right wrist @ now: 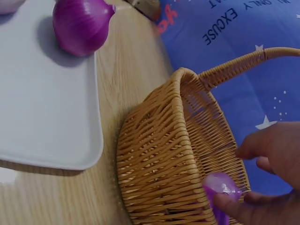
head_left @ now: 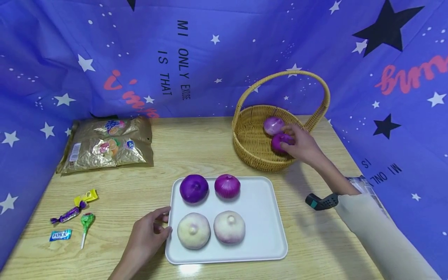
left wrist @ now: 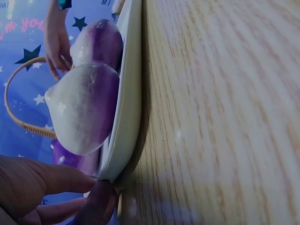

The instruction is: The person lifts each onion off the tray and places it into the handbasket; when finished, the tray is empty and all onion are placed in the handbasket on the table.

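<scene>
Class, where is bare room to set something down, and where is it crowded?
Free: the white tray right of its four bulbs; the table between gold bag and basket; the basket's left half. Crowded: the tray's left side, with the left hand on its edge; the basket's right half, with the right hand at two more.

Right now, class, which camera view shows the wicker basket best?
The head view shows the wicker basket nearly whole, though the right hand hides part. The right wrist view crops it; the left wrist view shows mainly its handle.
</scene>
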The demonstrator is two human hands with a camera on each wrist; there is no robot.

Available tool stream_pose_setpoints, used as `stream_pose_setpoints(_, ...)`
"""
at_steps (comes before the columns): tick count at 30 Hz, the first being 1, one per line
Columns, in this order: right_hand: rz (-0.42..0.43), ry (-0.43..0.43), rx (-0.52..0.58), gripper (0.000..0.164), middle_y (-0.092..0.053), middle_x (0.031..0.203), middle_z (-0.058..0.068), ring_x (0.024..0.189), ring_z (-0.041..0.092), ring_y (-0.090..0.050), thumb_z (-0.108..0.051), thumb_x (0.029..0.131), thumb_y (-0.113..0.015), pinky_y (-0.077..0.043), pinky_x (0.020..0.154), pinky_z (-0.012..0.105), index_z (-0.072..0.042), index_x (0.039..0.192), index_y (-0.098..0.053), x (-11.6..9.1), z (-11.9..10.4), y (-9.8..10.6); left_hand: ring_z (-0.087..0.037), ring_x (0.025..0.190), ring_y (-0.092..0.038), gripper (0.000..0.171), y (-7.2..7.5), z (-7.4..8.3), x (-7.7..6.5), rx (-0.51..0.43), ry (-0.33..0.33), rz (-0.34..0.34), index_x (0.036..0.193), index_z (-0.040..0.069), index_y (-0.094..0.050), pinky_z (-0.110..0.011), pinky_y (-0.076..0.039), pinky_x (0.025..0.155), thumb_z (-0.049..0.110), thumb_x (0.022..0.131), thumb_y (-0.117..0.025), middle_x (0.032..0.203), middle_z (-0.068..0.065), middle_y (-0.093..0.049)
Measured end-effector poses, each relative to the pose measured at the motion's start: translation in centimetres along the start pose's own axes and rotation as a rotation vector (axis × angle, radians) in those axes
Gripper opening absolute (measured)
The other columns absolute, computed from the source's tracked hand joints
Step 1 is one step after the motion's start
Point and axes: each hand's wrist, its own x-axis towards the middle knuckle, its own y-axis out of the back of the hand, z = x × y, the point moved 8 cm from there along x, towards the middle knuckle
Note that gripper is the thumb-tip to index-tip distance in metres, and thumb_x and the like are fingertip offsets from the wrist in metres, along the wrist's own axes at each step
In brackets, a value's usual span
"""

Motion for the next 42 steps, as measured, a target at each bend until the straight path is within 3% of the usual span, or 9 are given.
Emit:
stream_pose_setpoints(4,-0.030,0.039,0.113,0.049,-0.043,0.123,0.017,0.112,0.036,-0.043,-0.019,0.081,-0.061,-0.038,0.088,0.047,-0.009,0.124,-0.040,-0.9,-0.2,-0.4,-0.007,0.061,-0.052,0.049,0.0,-0.2,0.0,-0.011,0.009,0.000,0.114,0.010,-0.057,-0.019,-0.043,0.053,0.001,0.068,-0.069,0.087,0.000,-0.060)
stream_pose_setpoints(11,-0.084,0.182,0.390,0.049,-0.044,0.121,0.005,0.109,0.032,-0.046,-0.013,0.080,-0.063,-0.048,0.077,0.026,-0.011,0.124,-0.042,-3.0,-2.6,-1.3,-0.007,0.062,-0.052,0.049,0.0,-0.4,0.2,-0.021,-0.001,-0.004,0.115,0.010,-0.057,-0.019,-0.045,0.053,0.001,0.068,-0.069,0.087,0.000,-0.060)
stream_pose_setpoints(17,-0.171,0.254,0.538,0.048,-0.042,0.123,0.006,0.110,0.033,-0.045,-0.008,0.080,-0.061,-0.047,0.079,0.026,-0.007,0.124,-0.042,-4.1,-4.4,-2.7,-0.008,0.062,-0.053,0.050,0.2,-0.4,0.4,-0.021,-0.004,-0.002,0.115,0.009,-0.056,-0.019,-0.046,0.054,0.000,0.068,-0.069,0.088,-0.001,-0.059)
stream_pose_setpoints(26,-0.307,0.259,0.689,0.052,-0.039,0.127,0.012,0.114,0.040,-0.040,-0.002,0.080,-0.060,-0.045,0.084,0.033,-0.003,0.127,-0.037,-6.0,-4.7,-5.0,-0.009,0.063,-0.053,0.051,0.1,-0.6,0.2,-0.036,0.021,-0.011,0.115,0.010,-0.056,-0.019,-0.046,0.055,0.001,0.067,-0.069,0.087,0.000,-0.059)
stream_pose_setpoints(35,-0.492,0.192,0.814,0.056,-0.034,0.128,0.021,0.114,0.043,-0.038,-0.002,0.076,-0.065,-0.042,0.086,0.042,-0.002,0.125,-0.039,-9.6,-4.3,-11.1,-0.008,0.062,-0.053,0.051,0.1,-0.3,0.4,-0.015,-0.001,-0.001,0.116,0.009,-0.056,-0.019,-0.045,0.054,0.000,0.067,-0.069,0.087,-0.001,-0.060)
stream_pose_setpoints(42,-0.571,0.176,0.845,0.056,-0.033,0.128,0.023,0.115,0.043,-0.036,-0.001,0.076,-0.065,-0.043,0.085,0.040,-0.001,0.125,-0.037,-11.6,-5.0,-13.8,-0.009,0.062,-0.053,0.050,0.2,-0.1,0.3,-0.019,0.008,-0.003,0.115,0.009,-0.056,-0.019,-0.045,0.054,0.000,0.067,-0.069,0.087,-0.002,-0.060)
